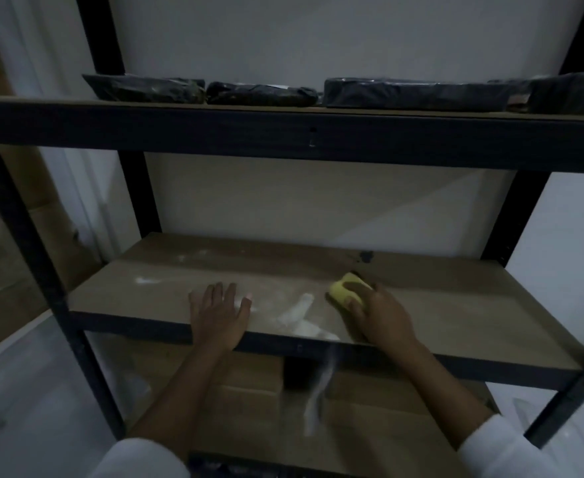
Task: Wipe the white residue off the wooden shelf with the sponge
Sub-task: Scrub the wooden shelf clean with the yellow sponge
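Observation:
The wooden shelf (456, 298) spans the middle of the view inside a black metal rack. White residue (297, 313) lies in streaks near the shelf's front edge, between my hands, with fainter patches (147, 280) toward the left and back. Some white powder falls off the front edge in a blurred trail. My right hand (377, 312) grips a yellow sponge (344, 289) and presses it on the board just right of the streaks. My left hand (220, 313) rests flat on the shelf with fingers spread, left of the residue.
Black wrapped packages (259, 93) line the upper shelf above. The rack's black uprights (18, 215) stand at left and right. Cardboard boxes (249, 391) sit on the lower shelf beneath, and more cardboard (18, 263) leans at the left. A dark spot (364, 257) marks the board's back.

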